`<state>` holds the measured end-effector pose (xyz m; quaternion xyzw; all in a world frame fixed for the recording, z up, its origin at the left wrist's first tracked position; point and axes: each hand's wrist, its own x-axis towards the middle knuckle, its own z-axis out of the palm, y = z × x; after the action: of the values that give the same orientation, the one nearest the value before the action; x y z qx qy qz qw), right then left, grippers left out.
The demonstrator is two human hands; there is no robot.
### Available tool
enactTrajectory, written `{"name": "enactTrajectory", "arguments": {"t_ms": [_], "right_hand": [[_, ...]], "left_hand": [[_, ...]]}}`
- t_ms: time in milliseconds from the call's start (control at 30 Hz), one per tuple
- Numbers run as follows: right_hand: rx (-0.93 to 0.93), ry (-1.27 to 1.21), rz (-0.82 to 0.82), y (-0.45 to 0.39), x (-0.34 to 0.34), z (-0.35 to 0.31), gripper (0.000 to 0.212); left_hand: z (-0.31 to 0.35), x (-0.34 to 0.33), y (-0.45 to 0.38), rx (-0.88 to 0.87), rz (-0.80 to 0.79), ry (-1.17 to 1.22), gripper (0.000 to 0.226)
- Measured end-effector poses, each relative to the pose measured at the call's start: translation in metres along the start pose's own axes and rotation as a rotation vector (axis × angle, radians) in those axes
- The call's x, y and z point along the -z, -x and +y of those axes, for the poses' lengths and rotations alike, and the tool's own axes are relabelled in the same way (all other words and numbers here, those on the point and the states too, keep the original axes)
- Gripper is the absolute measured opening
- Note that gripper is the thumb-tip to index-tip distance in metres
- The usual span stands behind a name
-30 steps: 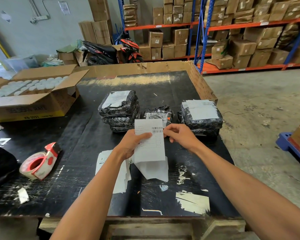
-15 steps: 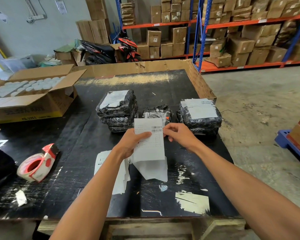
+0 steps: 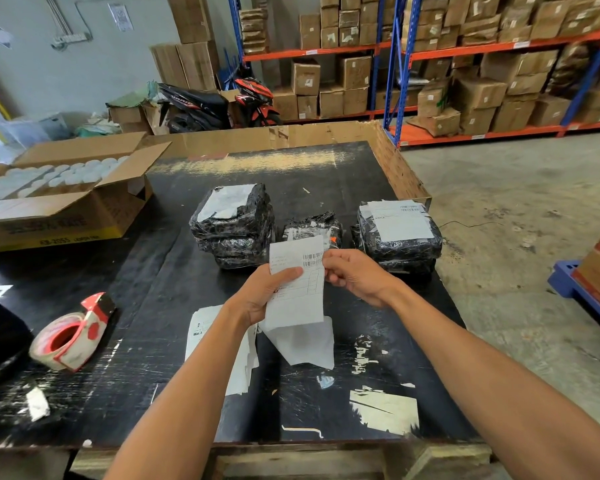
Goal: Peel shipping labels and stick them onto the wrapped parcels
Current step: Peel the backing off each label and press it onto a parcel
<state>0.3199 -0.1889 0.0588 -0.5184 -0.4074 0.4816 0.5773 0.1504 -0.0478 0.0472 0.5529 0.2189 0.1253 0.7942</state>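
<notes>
I hold a white shipping label (image 3: 297,292) upright over the black table (image 3: 167,292). My left hand (image 3: 262,294) grips its left edge with the thumb across the print. My right hand (image 3: 355,275) pinches its upper right corner by the barcode. Behind the label lie black wrapped parcels: a stack at the left (image 3: 232,225) with a label on top, a small one in the middle (image 3: 312,226), and a stack at the right (image 3: 399,233) with a label on top. A pile of labels (image 3: 222,348) lies under my left forearm, and a loose white sheet (image 3: 302,342) lies below the held label.
A red and white tape dispenser (image 3: 71,332) lies at the left. An open cardboard box (image 3: 59,199) of white round items stands at the far left. A cardboard wall (image 3: 326,133) edges the table's back and right. Paper scraps dot the near table. Shelving with boxes stands behind.
Both hands stay on the label; the right hand's fingers have shifted slightly at the upper right corner. The parcels and the tape dispenser have not moved.
</notes>
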Motion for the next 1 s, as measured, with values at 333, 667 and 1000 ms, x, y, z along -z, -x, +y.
{"name": "enactTrajectory", "arguments": {"t_ms": [333,667,1000], "right_hand": [[0.021,0.089,0.086,-0.006,0.0,-0.001,0.034],[0.112,0.468,0.208,-0.013,-0.002,-0.002,0.023],[0.12,0.608,0.25,-0.011,-0.005,-0.001,0.019]], "left_hand": [[0.003,-0.003,-0.013,-0.029,0.16,-0.152,0.046],[0.025,-0.029,-0.022,-0.338,0.193,-0.4,0.025],[0.028,-0.037,-0.019,-0.244,0.187,-0.308,0.009]]}}
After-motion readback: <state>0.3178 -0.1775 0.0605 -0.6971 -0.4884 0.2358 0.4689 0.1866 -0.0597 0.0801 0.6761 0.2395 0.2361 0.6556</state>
